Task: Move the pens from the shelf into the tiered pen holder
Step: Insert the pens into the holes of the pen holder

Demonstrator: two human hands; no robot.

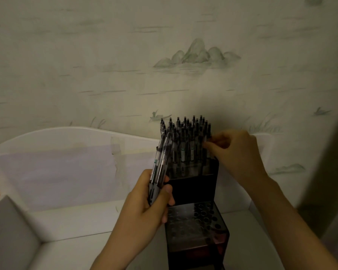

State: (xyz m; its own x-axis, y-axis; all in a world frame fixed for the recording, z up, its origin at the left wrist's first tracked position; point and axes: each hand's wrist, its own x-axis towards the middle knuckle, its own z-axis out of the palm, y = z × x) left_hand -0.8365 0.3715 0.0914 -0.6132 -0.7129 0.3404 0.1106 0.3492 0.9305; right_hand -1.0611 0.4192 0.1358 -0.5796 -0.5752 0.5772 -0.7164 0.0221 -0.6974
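Mid-filling: the left hand [144, 199] grips spare pens [160, 164] while the right hand [234, 152] seemingly pinches one into the tiered pen holder's [195, 223] crowded top tier; next needs a free hole.

Both arms are bare all the way up, with no sleeves, and the left hand [151, 199] and right hand [236, 152] wear nothing.
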